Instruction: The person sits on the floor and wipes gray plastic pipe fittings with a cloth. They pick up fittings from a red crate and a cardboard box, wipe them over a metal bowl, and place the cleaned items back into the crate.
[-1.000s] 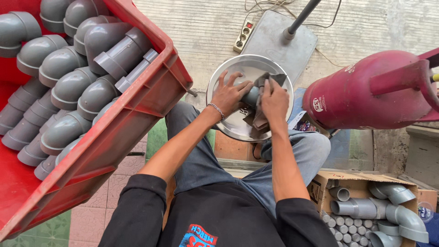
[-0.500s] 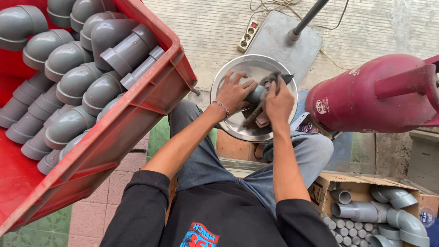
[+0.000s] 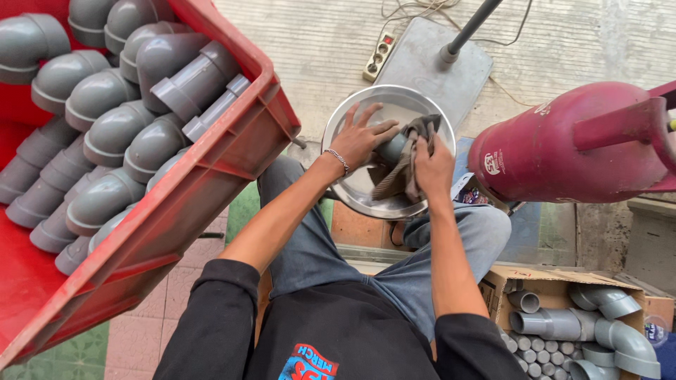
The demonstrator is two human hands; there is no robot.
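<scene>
Nearest to me, at lower right, I see an open cardboard box [image 3: 556, 281] packed with grey pipe elbows [image 3: 620, 338] and short grey tube ends stood upright. On the other side, a red plastic crate [image 3: 211, 183] tilts across the left of the view, filled with rows of larger grey pipe elbows [image 3: 98, 134] lying close together.

Farther out, over the knees in grey trousers, a round metal basin [image 3: 366, 193] sits below both hands. I cannot tell what is in it besides the cloth hanging into it.

My left hand [image 3: 362, 137] is spread fairly wide — fingers fanned, the fingertips resting against a small grey pipe fitting [image 3: 393, 148] held above the basin. A bracelet [image 3: 338, 160] sits at that wrist. My right hand [image 3: 433, 165] is closed around a dark grey cloth [image 3: 408, 158], which is pressed against the fitting and wraps part of it, so much of the fitting is hidden.

Just right of the hands, a magenta gas cylinder [image 3: 563, 148] lies on its side, touching the view's edge. Beyond the basin — on the pale floor — stand a flat grey metal base [image 3: 429, 63] with a dark pole [image 3: 468, 28] and a white power strip [image 3: 377, 56] with its cable.
</scene>
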